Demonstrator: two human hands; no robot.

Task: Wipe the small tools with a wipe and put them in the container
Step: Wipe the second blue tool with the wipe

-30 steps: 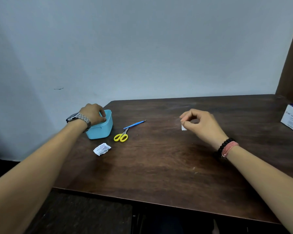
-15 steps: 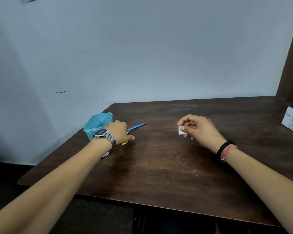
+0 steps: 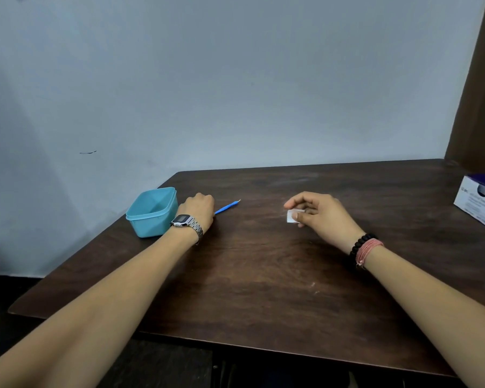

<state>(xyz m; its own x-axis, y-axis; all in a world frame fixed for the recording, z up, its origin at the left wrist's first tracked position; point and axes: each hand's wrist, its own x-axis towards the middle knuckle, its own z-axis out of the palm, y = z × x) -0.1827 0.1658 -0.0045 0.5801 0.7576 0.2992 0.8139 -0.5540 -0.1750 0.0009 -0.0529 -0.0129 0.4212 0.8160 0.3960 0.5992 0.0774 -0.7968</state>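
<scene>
My left hand (image 3: 198, 206) has moved from the container (image 3: 151, 212) onto the tools, grip hidden; right hand (image 3: 318, 212) keeps pinching the wipe (image 3: 291, 215), ready.

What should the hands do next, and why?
Probably the left hand should lift the blue tool toward the white wipe pinched in the right hand. The hand sits over the tool's near end, and the teal container looks empty.
</scene>
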